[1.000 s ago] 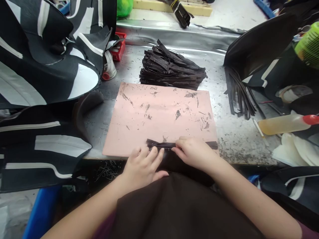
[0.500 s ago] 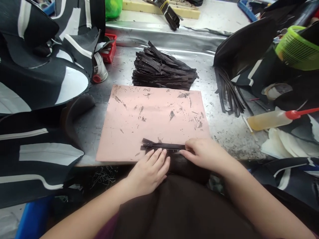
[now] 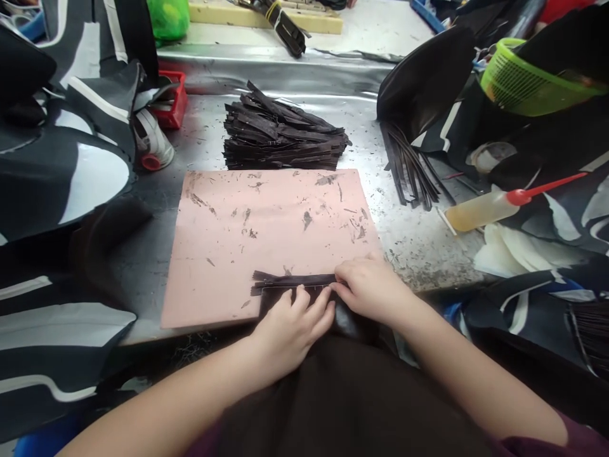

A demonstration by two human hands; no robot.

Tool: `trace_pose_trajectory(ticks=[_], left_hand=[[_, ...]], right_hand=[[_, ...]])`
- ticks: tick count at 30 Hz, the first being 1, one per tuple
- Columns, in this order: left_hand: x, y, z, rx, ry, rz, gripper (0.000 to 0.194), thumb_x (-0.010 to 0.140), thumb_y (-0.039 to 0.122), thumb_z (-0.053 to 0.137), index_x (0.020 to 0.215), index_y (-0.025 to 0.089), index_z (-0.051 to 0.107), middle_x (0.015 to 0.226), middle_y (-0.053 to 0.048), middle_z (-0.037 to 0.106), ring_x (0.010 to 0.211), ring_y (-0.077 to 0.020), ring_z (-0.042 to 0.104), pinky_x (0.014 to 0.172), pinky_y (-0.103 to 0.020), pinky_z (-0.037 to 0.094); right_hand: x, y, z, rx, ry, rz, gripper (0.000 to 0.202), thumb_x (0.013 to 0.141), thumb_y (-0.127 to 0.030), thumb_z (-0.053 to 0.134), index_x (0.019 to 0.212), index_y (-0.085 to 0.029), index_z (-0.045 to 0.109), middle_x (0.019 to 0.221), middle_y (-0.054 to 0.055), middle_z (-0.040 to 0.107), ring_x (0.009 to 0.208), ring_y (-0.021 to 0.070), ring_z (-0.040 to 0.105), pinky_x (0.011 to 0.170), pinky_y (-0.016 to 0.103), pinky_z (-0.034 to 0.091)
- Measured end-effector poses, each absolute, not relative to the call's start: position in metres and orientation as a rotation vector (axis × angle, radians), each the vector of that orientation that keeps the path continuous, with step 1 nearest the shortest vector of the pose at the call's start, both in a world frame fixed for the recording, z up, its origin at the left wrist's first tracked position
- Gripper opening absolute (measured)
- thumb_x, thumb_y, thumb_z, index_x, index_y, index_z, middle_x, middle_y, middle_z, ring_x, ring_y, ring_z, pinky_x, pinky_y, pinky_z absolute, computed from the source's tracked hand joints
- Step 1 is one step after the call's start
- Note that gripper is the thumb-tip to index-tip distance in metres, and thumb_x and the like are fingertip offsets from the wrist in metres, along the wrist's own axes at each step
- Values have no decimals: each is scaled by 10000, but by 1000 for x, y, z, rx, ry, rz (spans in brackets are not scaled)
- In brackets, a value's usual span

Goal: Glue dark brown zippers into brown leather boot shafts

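Zipper (image 3: 297, 279) on pink mat (image 3: 271, 219) — cluttered metal bench (image 3: 200, 136)

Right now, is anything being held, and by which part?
The right hand seems to pinch the black zipper at the right end of its visible stretch; the left hand rests on the dark piece beside it.

Zip (image 3: 295, 280) end hidden

At lower centre, the right hand (image 3: 368, 285) hides the zip's right end, and the left hand (image 3: 295, 324) covers part of the dark piece (image 3: 352, 320); the left thumb is out of sight. The frame's top edge cuts off the green bag (image 3: 169, 19), its left edge the black panels (image 3: 42, 355). The red tray's (image 3: 181, 105) contents, upper left, are too small to tell.
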State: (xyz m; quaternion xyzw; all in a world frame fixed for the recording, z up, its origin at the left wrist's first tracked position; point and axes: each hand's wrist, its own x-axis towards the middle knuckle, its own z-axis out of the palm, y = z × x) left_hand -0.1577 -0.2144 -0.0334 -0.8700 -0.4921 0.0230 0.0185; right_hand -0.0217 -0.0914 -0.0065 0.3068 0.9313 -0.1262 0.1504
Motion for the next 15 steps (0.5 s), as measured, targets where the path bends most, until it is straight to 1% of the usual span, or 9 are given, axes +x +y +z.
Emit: trace_pose_trajectory(ticks=[2,4,6,8,10,11,12,13,15], left_hand=[[-156,-210,-34,-2742,-1501,87,450,807,271,410,1233,129,443,1292,-132,455,977,-300,530,750,-413,436],[-155,-206,-36,-2763,-1441,-19,418,802,243,411,1184,85,480,1235,-162,502,1031,-300,513,827,-416,413],[-156,-202,-39,-2786,-1375,-140,385,789,219,428,1130,59,509,1186,-184,533,1089,-293,490,906,-397,376],[-157,-199,-42,-2802,-1362,-199,362,778,214,448,1098,61,522,1182,-197,530,1100,-290,492,908,-370,385],[-159,-197,-44,-2805,-1375,-229,345,779,220,458,1082,71,530,1189,-203,523,1083,-287,511,886,-354,413],[-161,-196,-44,-2799,-1385,-251,334,784,222,459,1075,77,534,1188,-202,524,1077,-284,517,880,-350,423],[-162,-196,-44,-2794,-1396,-274,324,789,224,458,1069,83,538,1186,-197,528,1075,-281,520,874,-346,431],[-163,-195,-44,-2793,-1403,-297,315,793,225,457,1064,88,542,1181,-189,534,1075,-276,520,870,-343,438],[-165,-195,-45,-2801,-1410,-336,298,801,226,454,1054,101,547,1175,-167,544,1082,-265,515,865,-336,446]], right_hand=[[-21,-93,-1,896,2707,-210,254,823,-305,439,737,-144,616,768,97,633,791,234,551,762,380,312],[-16,-92,7,974,2714,-100,289,786,-375,484,736,-128,626,821,138,622,883,297,530,778,420,323],[-7,-87,13,1098,2682,-231,268,741,-394,534,762,-142,623,839,128,618,883,300,536,754,415,359],[4,-82,12,1267,2616,-720,258,719,-365,554,896,-182,600,826,74,623,800,235,568,698,360,406],[15,-80,4,1515,2394,-1421,382,696,-373,563,1042,-217,527,770,21,614,674,170,572,603,299,431],[20,-81,-2,1657,2209,-1738,433,676,-399,573,1060,-212,503,727,4,599,611,149,558,551,276,427],[23,-83,-8,1789,2012,-1975,448,650,-426,587,1025,-196,504,680,-8,577,557,132,536,504,258,414],[25,-86,-15,1900,1849,-2118,430,621,-444,609,950,-182,516,641,-16,555,520,119,513,469,242,397],[25,-94,-25,2054,1739,-2177,367,576,-435,656,788,-174,508,617,-18,538,517,108,503,448,223,382]])
